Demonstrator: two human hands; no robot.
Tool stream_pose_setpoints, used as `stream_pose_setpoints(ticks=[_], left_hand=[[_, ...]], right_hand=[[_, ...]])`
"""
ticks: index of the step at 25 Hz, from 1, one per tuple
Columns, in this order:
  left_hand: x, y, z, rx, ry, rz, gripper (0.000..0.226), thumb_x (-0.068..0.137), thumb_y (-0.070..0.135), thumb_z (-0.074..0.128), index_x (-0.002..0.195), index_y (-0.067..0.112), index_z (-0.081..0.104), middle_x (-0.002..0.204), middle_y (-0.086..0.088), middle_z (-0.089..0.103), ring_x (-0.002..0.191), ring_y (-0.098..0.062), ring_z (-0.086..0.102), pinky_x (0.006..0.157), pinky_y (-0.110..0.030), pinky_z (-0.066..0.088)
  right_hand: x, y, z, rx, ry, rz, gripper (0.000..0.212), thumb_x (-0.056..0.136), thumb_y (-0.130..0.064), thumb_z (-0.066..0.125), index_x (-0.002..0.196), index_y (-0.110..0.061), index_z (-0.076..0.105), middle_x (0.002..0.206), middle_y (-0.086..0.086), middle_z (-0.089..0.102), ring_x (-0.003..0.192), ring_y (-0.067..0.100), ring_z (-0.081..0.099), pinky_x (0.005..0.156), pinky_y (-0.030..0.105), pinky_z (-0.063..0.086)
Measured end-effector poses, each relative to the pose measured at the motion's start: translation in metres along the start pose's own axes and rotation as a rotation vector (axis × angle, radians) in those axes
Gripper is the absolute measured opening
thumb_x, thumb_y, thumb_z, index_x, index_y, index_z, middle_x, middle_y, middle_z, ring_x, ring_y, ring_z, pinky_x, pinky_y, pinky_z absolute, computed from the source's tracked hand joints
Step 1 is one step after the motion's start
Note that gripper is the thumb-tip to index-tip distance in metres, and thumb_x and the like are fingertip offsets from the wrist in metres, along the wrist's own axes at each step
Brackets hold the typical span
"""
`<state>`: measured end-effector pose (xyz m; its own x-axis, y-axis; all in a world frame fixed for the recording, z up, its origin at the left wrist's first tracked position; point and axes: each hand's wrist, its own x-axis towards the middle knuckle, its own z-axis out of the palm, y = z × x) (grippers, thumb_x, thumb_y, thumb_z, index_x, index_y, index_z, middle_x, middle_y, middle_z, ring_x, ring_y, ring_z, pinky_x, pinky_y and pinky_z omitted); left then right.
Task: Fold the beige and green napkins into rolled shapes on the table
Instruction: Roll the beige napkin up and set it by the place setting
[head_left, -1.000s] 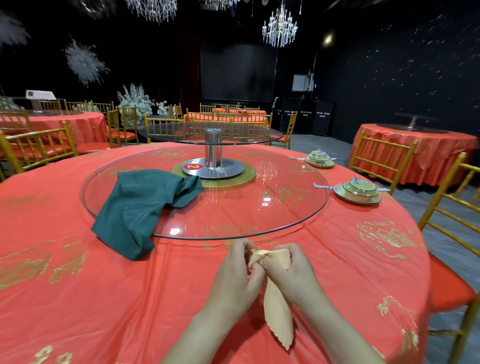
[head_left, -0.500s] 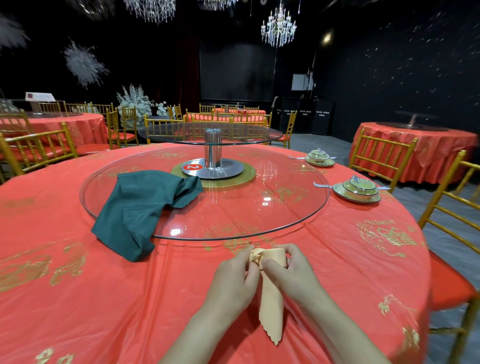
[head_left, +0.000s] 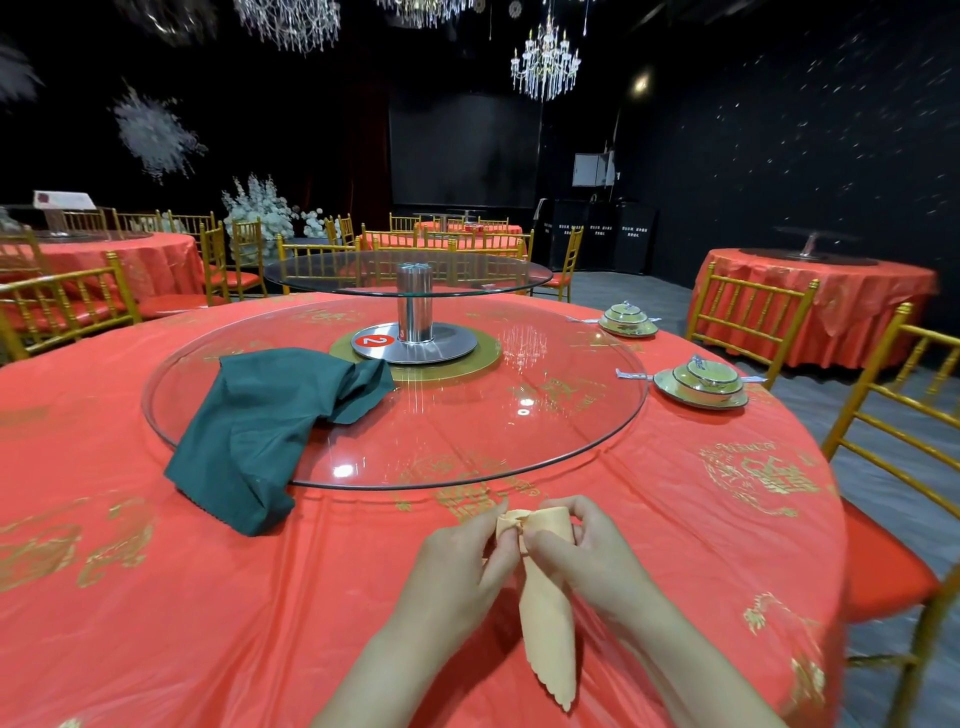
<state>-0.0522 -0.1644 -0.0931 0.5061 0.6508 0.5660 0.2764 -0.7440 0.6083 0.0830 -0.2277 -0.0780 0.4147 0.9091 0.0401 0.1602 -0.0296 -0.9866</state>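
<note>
Round table under red cloth with gold print, filling the near view. Glass turntable at its centre on a steel post, with a smaller glass tier above. Green napkin, crumpled and unrolled, draped over the turntable's near-left rim: part on the glass, part down on the cloth. Beige napkin near the table's front edge, just short of the turntable rim, rolled into a narrow cone, curled wide end away, scalloped point toward the wearer (lying on the cloth or lifted, cannot tell). Left grip pinching a fold at the curled end's left side. Right grip curled round the top of the roll from the right, close against the left. Two place settings of stacked green bowls on plates toward the far-right edge.
</note>
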Motion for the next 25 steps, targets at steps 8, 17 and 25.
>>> stream_pose_setpoints(ticks=[8, 17, 25], left_hand=[[0.005, -0.005, -0.001, 0.032, 0.043, -0.261, 0.021, 0.071, 0.020, 0.047, 0.076, 0.019, 0.068, 0.060, 0.000, 0.062, 0.062, -0.019, 0.054, 0.060, -0.034, 0.043], [0.004, -0.006, -0.001, 0.044, 0.056, -0.098, 0.029, 0.093, 0.013, 0.050, 0.119, 0.013, 0.064, 0.098, -0.006, 0.072, 0.089, -0.026, 0.064, 0.068, -0.025, 0.039], [0.005, 0.000, -0.003, 0.138, 0.063, -0.232, 0.014, 0.080, 0.008, 0.052, 0.071, 0.016, 0.058, 0.067, -0.007, 0.065, 0.069, -0.031, 0.057, 0.056, -0.031, 0.026]], right_hand=[[0.000, 0.007, 0.019, -0.237, 0.110, -0.030, 0.042, 0.056, -0.038, 0.065, 0.092, -0.028, 0.046, 0.081, -0.001, 0.065, 0.072, 0.017, 0.063, 0.070, 0.035, 0.051], [0.000, -0.009, 0.016, -0.246, 0.128, -0.048, 0.040, 0.067, -0.028, 0.072, 0.098, -0.023, 0.048, 0.085, 0.001, 0.067, 0.077, 0.018, 0.066, 0.074, 0.037, 0.054], [-0.008, 0.000, 0.025, -0.253, 0.161, -0.038, 0.040, 0.058, -0.040, 0.068, 0.088, -0.023, 0.047, 0.077, 0.001, 0.066, 0.075, 0.022, 0.065, 0.072, 0.040, 0.053]])
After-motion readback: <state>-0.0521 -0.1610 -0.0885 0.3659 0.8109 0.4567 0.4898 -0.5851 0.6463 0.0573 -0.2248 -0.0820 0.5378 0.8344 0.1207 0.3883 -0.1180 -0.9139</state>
